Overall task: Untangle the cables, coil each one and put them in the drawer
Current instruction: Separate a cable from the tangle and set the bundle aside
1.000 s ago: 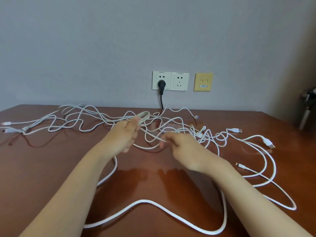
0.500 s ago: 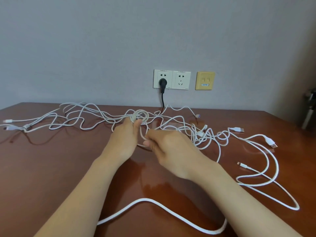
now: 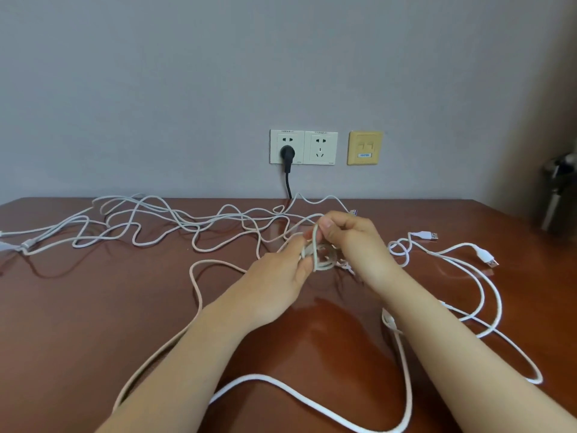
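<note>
Polished brown table point(image 3: 93, 323) set against a grey wall point(image 3: 187, 89). The small coil point(image 3: 324, 259) of pale cable is held just above the table, right of centre in the frame, between both hands. Half a second ago it sat at centre frame, up by the left thumb; it is now lower and further right.

The left hand point(image 3: 281, 285) grips the coil's left side, fingers curled round the turns. The right hand point(image 3: 352, 242), earlier below and beside the left, is now above the coil, with thumb and forefinger pinching a strand point(image 3: 316, 235) that rises near upright from it. The coil's oval lies with its long axis roughly left to right across the frame.

The free length point(image 3: 194, 285) of this cable now forms a loop left of the left forearm and runs toward the lower left. The tangle of cables point(image 3: 156, 220) spreads over the upper left of the table, running mainly left to right. A thick white cable point(image 3: 281, 384) curves along the bottom under both forearms. Two USB plugs point(image 3: 432, 235) lie at the right, tips pointing right.

On the wall are two sockets point(image 3: 320, 151), with a black plug point(image 3: 287, 151) in the left one and a yellow plate point(image 3: 364, 147) beside them.
</note>
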Demonstrator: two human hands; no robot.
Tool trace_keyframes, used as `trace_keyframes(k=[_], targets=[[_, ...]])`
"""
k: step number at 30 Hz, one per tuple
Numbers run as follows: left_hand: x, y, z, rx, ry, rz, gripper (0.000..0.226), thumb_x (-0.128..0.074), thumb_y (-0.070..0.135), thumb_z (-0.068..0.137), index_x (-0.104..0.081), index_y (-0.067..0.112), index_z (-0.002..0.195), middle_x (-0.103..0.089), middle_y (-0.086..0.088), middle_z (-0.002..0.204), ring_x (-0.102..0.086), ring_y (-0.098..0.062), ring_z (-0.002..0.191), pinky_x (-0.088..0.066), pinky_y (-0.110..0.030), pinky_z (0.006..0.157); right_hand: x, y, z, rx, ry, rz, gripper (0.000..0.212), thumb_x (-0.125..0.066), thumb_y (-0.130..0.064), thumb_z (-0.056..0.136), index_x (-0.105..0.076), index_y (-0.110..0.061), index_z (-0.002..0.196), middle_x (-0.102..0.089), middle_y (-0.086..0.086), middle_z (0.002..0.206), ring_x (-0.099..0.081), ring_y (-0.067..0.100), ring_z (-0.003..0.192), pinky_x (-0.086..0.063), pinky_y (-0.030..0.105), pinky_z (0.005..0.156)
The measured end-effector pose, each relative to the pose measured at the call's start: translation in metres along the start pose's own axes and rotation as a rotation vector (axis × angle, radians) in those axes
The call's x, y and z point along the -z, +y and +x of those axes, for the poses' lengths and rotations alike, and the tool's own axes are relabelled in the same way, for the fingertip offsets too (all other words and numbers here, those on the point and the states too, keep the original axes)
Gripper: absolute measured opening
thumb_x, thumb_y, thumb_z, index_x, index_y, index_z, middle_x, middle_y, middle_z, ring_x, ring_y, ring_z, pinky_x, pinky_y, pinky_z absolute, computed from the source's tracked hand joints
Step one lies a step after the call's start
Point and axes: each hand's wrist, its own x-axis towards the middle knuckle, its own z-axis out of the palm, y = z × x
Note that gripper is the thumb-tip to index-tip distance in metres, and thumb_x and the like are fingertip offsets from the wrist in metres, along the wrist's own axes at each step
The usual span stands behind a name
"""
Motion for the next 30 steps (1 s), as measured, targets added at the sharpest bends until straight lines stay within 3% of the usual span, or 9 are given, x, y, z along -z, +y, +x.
trace_keyframes(k=[2,6,10,14,17,18,21,25,30], targets=[[-0.003,0.006,0.001,-0.025,-0.005,-0.001,0.028,-0.031,0.033,0.1,-0.038,0.021,0.124,-0.052,0.002,0.074,-0.055,-0.028,0.08,-0.034,-0.033,0.067,0.003,0.003,0.002,-0.057,0.069,0.01,0.037,-0.045,-0.004,0.095,-0.053,-0.01,0.059,-0.053,-0.01,0.044,-0.048,0.001,0.042,-0.038,0.016,0.049],[-0.006,0.012,0.002,-0.046,-0.001,0.021,0.026,-0.029,0.032,0.101,-0.04,0.016,0.118,-0.041,0.006,0.063,-0.044,-0.019,0.064,-0.025,-0.032,0.058,-0.003,0.008,0.003,-0.11,0.173,-0.052,0.041,-0.047,-0.008,0.094,-0.049,-0.017,0.054,-0.044,-0.014,0.035,-0.04,0.0,0.037,-0.034,0.016,0.044],[-0.004,0.014,0.005,-0.006,-0.027,0.112,0.036,-0.026,0.032,0.101,-0.039,0.008,0.124,-0.037,0.006,0.065,-0.052,-0.025,0.078,-0.021,-0.028,0.057,-0.003,0.005,0.004,-0.115,0.258,-0.125,0.039,-0.048,-0.013,0.094,-0.048,-0.018,0.055,-0.041,-0.014,0.034,-0.04,0.001,0.037,-0.032,0.014,0.044],[-0.002,0.018,0.006,-0.002,-0.064,0.132,0.036,-0.028,0.032,0.101,-0.038,0.009,0.127,-0.049,-0.004,0.081,-0.057,-0.031,0.089,-0.021,-0.027,0.057,0.001,0.004,0.001,-0.059,0.298,-0.271,0.033,-0.05,-0.016,0.092,-0.051,-0.013,0.059,-0.041,-0.008,0.039,-0.038,0.006,0.044,-0.03,0.017,0.045],[0.0,0.02,0.005,-0.032,-0.109,0.188,0.038,-0.033,0.033,0.101,-0.035,0.01,0.131,-0.059,-0.008,0.093,-0.056,-0.028,0.089,-0.021,-0.027,0.058,0.003,0.004,0.0,-0.028,0.315,-0.438,0.03,-0.05,-0.019,0.092,-0.051,-0.015,0.062,-0.046,-0.003,0.052,-0.043,0.018,0.061,-0.034,0.029,0.059],[0.0,0.021,0.003,-0.053,-0.108,0.186,0.041,-0.034,0.039,0.099,-0.036,0.012,0.13,-0.057,-0.002,0.087,-0.054,-0.024,0.083,-0.022,-0.027,0.058,0.004,0.004,0.0,-0.01,0.32,-0.485,0.031,-0.049,-0.02,0.092,-0.05,-0.019,0.061,-0.048,-0.001,0.058,-0.045,0.023,0.067,-0.035,0.03,0.061],[0.001,0.022,-0.003,-0.098,-0.092,0.16,0.046,-0.032,0.052,0.093,-0.039,0.02,0.126,-0.041,0.01,0.068,-0.051,-0.018,0.075,-0.03,-0.029,0.063,0.004,0.003,-0.002,0.026,0.306,-0.566,0.029,-0.05,-0.023,0.092,-0.05,-0.03,0.063,-0.052,0.001,0.066,-0.048,0.027,0.075,-0.036,0.03,0.065],[0.001,0.021,-0.006,-0.124,-0.083,0.168,0.04,-0.03,0.049,0.095,-0.04,0.022,0.123,-0.042,0.007,0.07,-0.058,-0.029,0.087,-0.037,-0.034,0.069,0.008,0.001,-0.002,0.021,0.265,-0.554,0.025,-0.052,-0.021,0.091,-0.058,-0.027,0.067,-0.053,0.0,0.063,-0.049,0.025,0.073,-0.034,0.027,0.064],[0.007,0.03,-0.012,-0.128,-0.085,0.14,0.036,-0.029,0.043,0.097,-0.041,0.015,0.117,-0.049,0.002,0.073,-0.053,-0.028,0.079,-0.037,-0.035,0.07,0.021,-0.004,-0.003,-0.245,0.027,-0.24,0.026,-0.057,-0.022,0.091,-0.065,-0.018,0.066,-0.057,0.0,0.063,-0.051,0.011,0.056,-0.037,0.018,0.05]])
